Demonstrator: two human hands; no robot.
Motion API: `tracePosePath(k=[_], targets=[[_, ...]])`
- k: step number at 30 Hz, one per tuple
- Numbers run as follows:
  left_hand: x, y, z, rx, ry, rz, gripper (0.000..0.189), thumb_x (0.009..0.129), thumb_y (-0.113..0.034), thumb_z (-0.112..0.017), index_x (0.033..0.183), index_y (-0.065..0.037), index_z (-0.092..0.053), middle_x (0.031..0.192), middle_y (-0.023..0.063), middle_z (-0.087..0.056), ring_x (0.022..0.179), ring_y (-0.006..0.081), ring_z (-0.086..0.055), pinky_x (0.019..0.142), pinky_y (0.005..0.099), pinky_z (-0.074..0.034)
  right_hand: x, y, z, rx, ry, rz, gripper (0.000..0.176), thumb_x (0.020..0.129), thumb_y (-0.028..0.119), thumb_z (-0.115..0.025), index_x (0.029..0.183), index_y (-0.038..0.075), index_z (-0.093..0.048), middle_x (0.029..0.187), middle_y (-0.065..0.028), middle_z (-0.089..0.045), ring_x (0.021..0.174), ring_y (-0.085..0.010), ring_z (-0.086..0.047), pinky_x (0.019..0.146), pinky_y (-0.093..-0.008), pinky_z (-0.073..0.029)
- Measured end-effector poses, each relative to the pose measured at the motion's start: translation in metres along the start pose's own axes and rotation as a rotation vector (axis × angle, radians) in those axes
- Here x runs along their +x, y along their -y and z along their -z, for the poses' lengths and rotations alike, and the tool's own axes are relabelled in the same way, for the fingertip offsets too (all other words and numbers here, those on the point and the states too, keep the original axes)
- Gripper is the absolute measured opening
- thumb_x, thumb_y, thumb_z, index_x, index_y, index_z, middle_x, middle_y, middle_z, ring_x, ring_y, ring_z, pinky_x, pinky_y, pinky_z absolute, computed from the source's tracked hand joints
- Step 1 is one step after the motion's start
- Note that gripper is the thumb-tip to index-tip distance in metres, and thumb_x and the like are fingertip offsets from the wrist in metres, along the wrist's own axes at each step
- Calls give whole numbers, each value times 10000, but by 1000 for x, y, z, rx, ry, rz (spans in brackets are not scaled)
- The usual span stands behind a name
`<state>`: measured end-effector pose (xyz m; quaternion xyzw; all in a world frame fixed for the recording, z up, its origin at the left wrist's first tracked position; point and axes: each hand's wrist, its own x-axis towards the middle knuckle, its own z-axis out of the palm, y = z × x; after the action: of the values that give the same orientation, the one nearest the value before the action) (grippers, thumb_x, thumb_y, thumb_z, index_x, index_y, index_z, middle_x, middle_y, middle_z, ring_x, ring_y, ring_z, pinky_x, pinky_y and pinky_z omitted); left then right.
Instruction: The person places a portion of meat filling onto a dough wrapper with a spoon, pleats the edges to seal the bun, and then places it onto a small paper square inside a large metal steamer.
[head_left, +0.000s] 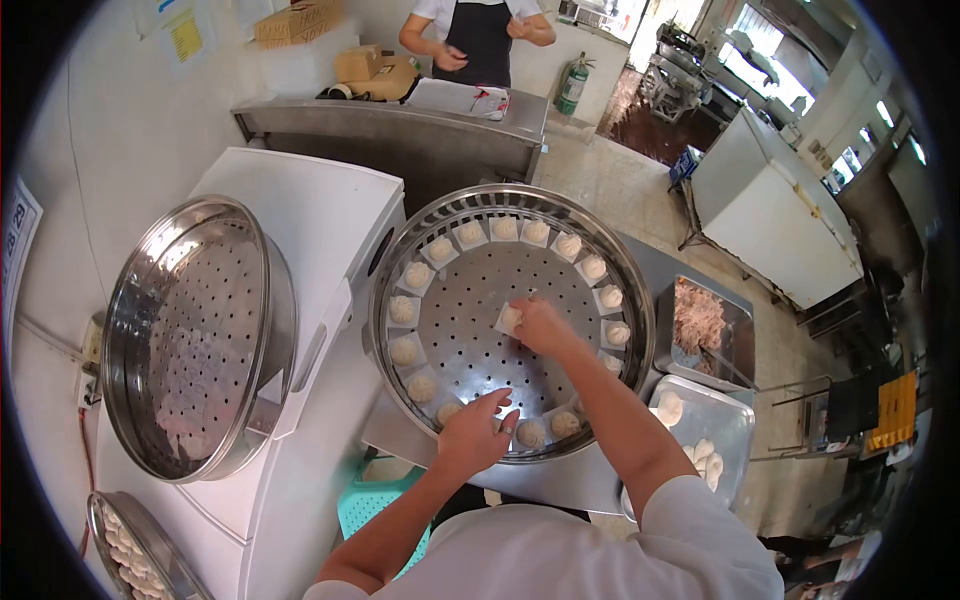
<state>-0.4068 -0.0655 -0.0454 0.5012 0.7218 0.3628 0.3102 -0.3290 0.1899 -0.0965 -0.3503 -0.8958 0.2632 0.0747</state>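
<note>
In the head view, a round metal steamer tray (470,300) with a perforated floor lies below my hands. White pleated buns (568,245), each on a small paper square, form a ring along its inner wall. My right hand (545,326) is over the middle of the tray, its fingertips pinching another bun (511,318) on its paper. Near the front rim, my left hand (478,434) holds nothing, with its fingers apart. It partly covers the buns there, and my right forearm hides some on the right side.
At right stand a metal pan of minced filling (698,314) with a utensil in it and a flat tray (738,432) with dough pieces. A second steamer tray (272,330) leans at left on a white freezer (310,185). Behind a steel counter (380,120) stands a person (480,45).
</note>
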Motion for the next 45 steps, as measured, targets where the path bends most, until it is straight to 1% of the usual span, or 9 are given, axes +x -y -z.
tracePosePath(k=[7,12,17,19,23,31,36,40,45], targets=[[-2,0,-7,-13,-77,-23,402,941,-242,-718,1302,-86,-638,1099,108,-759,995,283,-738,851,407,-579,-43,3,30,130,-220,-58,348,843,82,-679,1186,20,-684,1141,-252,-676,1038,-425,-661,899,-504,-541],[-2,-1,-9,-49,-75,35,400,963,-263,-705,1315,-89,-626,1142,99,-754,1028,281,-731,859,409,-576,-136,14,60,196,-337,-124,160,907,168,-699,914,8,-703,793,-201,-683,771,-408,-671,676,-477,-505],[3,7,-18,-105,-114,44,376,961,-198,-724,1292,-41,-644,1049,111,-767,963,227,-747,844,363,-583,-250,11,72,189,-243,-327,214,945,203,-703,916,-9,-717,757,-181,-685,671,-340,-655,639,-421,-511],[9,-4,-23,-197,-154,49,342,969,-151,-717,1274,-13,-647,1038,108,-758,943,186,-732,835,334,-580,-288,-4,67,387,-383,-346,190,943,172,-705,931,-16,-726,739,-165,-690,674,-286,-667,649,-388,-524],[10,-48,-69,-413,-104,-50,295,983,-78,-698,1258,13,-646,1036,84,-732,918,122,-688,827,282,-565,-374,-64,82,479,-654,-452,150,932,116,-716,939,-32,-734,724,-148,-703,684,-202,-681,657,-343,-545],[-46,-147,-241,-502,305,27,311,1016,-105,-647,1288,39,-606,1092,110,-732,949,157,-693,862,291,-552,-501,-211,164,381,-835,-671,174,929,132,-719,877,-34,-726,675,-154,-681,595,-207,-630,595,-359,-502],[-94,-176,-334,-469,400,195,283,996,-6,-598,1274,41,-626,1041,94,-729,932,133,-691,836,274,-557,-513,-260,153,327,-708,-464,152,908,123,-696,969,-10,-737,895,-200,-733,808,-355,-720,735,-415,-571],[-109,-170,-351,-458,128,249,289,1006,-13,-567,1288,42,-603,1058,119,-735,886,138,-696,788,284,-568,-483,-238,113,576,-387,-327,219,884,146,-713,1056,12,-732,1062,-212,-721,979,-372,-694,882,-456,-548],[-112,-160,-326,-516,-121,364,310,1017,-48,-581,1318,25,-569,1070,123,-739,840,145,-698,737,294,-574,-448,-197,73,188,-109,171,444,827,139,-734,1232,-21,-652,1246,-242,-642,1173,-412,-596,1019,-476,-487]])
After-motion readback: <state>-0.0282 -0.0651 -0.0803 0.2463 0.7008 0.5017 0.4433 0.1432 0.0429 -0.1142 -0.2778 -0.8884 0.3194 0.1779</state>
